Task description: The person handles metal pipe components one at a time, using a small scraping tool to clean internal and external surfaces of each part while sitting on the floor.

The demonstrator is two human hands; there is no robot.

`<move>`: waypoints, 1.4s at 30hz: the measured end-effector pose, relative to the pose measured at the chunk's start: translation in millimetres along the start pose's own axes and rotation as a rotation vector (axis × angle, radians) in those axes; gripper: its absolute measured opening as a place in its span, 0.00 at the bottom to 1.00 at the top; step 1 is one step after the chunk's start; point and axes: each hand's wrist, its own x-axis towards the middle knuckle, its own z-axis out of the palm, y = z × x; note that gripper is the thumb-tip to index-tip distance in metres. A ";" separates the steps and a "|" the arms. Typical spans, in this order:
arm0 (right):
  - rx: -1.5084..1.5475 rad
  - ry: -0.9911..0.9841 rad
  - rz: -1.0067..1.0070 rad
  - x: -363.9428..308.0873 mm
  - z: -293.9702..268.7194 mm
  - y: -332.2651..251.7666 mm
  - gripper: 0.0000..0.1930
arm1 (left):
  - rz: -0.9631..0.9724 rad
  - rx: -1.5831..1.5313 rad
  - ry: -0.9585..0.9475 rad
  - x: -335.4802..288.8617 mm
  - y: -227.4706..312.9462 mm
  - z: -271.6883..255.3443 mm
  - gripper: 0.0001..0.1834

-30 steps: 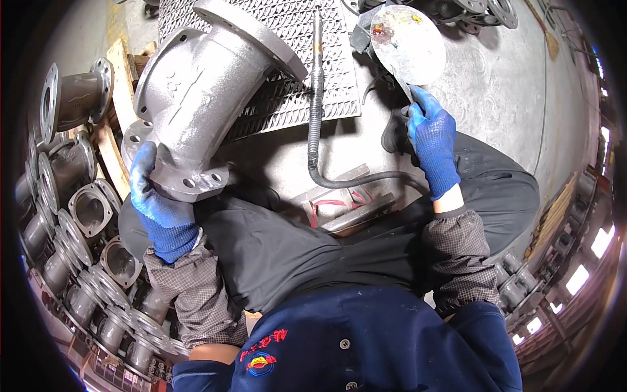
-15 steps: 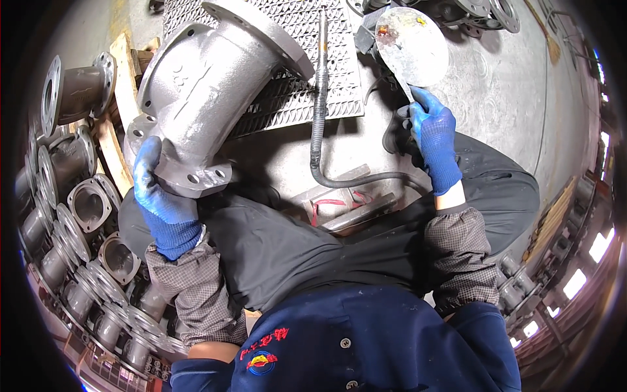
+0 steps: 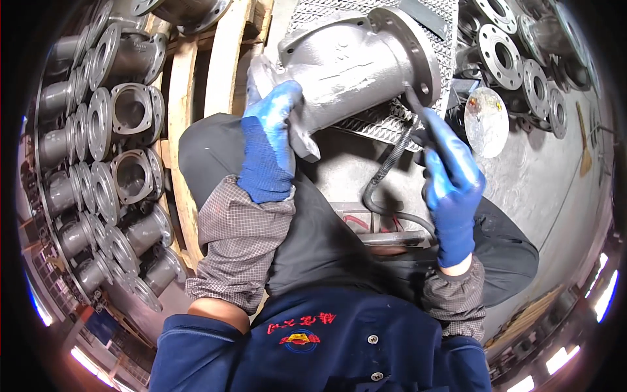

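Note:
A large grey cast valve body (image 3: 353, 65) with round flanges rests tilted on a metal grating (image 3: 385, 117) in front of me. My left hand (image 3: 269, 140), in a blue glove, grips the square flange at the body's near end. My right hand (image 3: 450, 183), also gloved in blue, is closed around a thin dark tool whose tip meets the big round flange at its lower right edge. A black hose (image 3: 385, 176) curves down from beneath the body between my hands.
Rows of grey flanged valve bodies (image 3: 111, 163) are stacked at the left beside a wooden pallet (image 3: 179, 130). More round flanges (image 3: 522, 65) lie at the upper right. A shiny round disc (image 3: 486, 121) lies on the floor right of the grating.
The view swung, so the valve body now sits higher and to the right. My right hand left the disc and came to the big flange with the tool. My left hand stays on the body.

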 end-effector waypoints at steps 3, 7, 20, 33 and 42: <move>-0.106 -0.072 -0.134 11.5 18.7 -4.0 0.24 | 0.023 0.053 -0.017 1.7 -10.6 -5.5 0.15; -0.287 -0.079 -0.191 20.7 29.4 2.8 0.24 | -0.035 0.021 0.003 -2.1 0.8 4.1 0.25; -0.518 -0.095 -0.226 35.6 38.2 -3.4 0.23 | -0.231 0.051 0.041 -0.1 12.1 8.0 0.47; -0.782 -0.197 -0.083 33.4 43.8 -27.8 0.27 | -0.142 0.366 -0.008 -7.9 15.0 8.4 0.12; -0.672 -0.204 -0.136 37.6 39.8 -26.2 0.24 | -0.207 0.061 0.057 -4.2 9.9 9.6 0.39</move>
